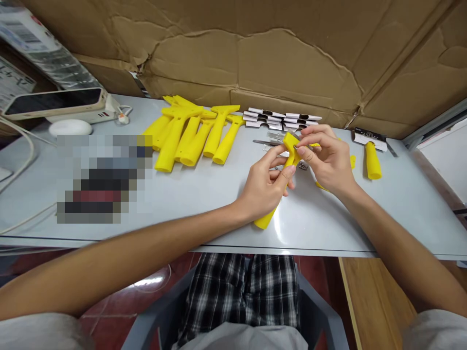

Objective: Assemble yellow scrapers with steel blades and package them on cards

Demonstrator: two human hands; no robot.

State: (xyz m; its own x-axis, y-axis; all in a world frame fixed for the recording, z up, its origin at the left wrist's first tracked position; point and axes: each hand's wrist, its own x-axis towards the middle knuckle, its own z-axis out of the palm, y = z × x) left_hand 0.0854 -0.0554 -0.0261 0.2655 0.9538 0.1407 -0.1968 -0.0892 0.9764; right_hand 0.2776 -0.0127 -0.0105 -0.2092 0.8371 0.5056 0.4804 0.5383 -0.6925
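Observation:
My left hand [268, 182] is closed around a yellow plastic scraper handle [265, 221], held tilted above the table with its wide head up and its tube end toward me. At that head, my right hand [328, 158] pinches with thumb and fingertips; a tiny metallic piece shows there, too small to name. Behind the hands lie thin metal strips [265, 143], partly hidden. Under my right hand more yellow plastic [352, 162] shows in part. A small dark patterned piece [302, 166] rests on the table between the hands.
Several yellow scraper handles [199, 141] are piled left of centre. Black-and-white sleeved blades [264, 116] lie stacked at the back. On the right is a scraper [372, 160] with a sleeved head. A phone [54, 103] and a white mouse [70, 128] sit at left, near a blurred patch.

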